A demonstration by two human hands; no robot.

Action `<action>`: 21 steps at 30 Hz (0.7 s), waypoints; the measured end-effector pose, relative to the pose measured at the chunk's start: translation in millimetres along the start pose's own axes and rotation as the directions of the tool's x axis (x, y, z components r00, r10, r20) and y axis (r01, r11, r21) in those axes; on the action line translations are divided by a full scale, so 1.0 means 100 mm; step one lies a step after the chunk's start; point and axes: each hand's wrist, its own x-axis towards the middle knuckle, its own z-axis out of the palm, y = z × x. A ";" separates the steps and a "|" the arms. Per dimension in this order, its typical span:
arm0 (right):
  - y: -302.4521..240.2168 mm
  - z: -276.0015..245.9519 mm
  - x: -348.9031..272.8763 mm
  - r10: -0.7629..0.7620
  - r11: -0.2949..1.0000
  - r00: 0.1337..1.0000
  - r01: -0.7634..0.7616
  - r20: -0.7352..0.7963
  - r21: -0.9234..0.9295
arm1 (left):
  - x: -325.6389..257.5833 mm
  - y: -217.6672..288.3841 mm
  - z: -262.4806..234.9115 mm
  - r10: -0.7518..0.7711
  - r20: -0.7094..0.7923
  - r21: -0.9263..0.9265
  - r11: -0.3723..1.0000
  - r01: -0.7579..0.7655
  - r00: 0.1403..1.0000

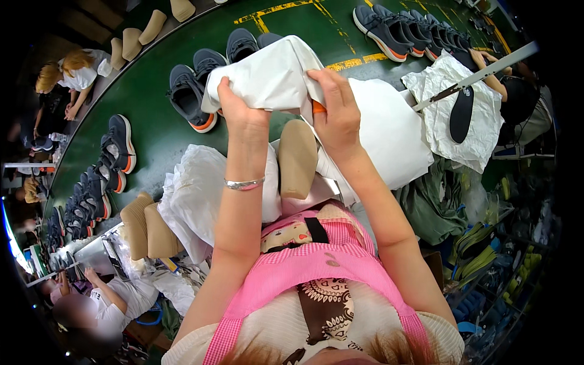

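Note:
My left hand (238, 108) and my right hand (336, 109) both grip a shoe wrapped in white tissue paper (271, 76), held up over the green conveyor belt (152, 131). A sliver of the shoe's orange sole shows by my right thumb. A silver bracelet sits on my left wrist. Just below the hands, a tan shoe last (297, 158) stands upright among white paper sheets (389, 131).
Grey shoes with orange soles (188, 97) lie along the belt, more at the far right (401, 27) and the left (118, 143). Tan lasts (149, 228) stand at my left. Crumpled paper (198, 194) piles nearby. Other people work at left (73, 73), below left and right (511, 85).

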 end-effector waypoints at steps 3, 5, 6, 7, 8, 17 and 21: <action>-0.16 0.05 -0.06 -0.013 0.989 0.999 0.019 0.043 -0.147 | -0.08 0.02 0.06 0.101 0.001 -0.043 0.994 -0.101 0.995; -0.30 -0.01 -0.08 0.111 0.982 0.986 -0.090 0.125 -0.167 | -0.25 -0.02 0.17 0.233 0.018 0.026 0.972 -0.233 0.972; -0.32 -0.02 -0.09 0.174 0.983 0.974 -0.162 0.145 -0.091 | -0.28 -0.04 0.17 0.290 0.071 0.043 0.955 -0.294 0.954; -0.33 -0.02 -0.09 0.233 0.972 0.958 -0.234 0.169 -0.014 | -0.30 -0.06 0.18 0.346 0.124 0.057 0.933 -0.354 0.930; -0.30 -0.06 -0.08 0.376 0.865 0.881 -0.445 0.287 0.231 | -0.32 -0.08 0.19 0.441 0.151 0.070 0.888 -0.455 0.885; -0.04 0.01 0.00 0.504 -0.509 0.327 -0.636 0.799 0.581 | -0.56 -0.26 -0.12 0.627 0.531 0.404 0.404 -0.821 0.570; 0.05 0.13 -0.15 0.498 -0.602 0.345 -0.523 0.796 0.604 | -0.65 -0.28 -0.15 0.589 0.518 0.330 0.531 -0.780 0.620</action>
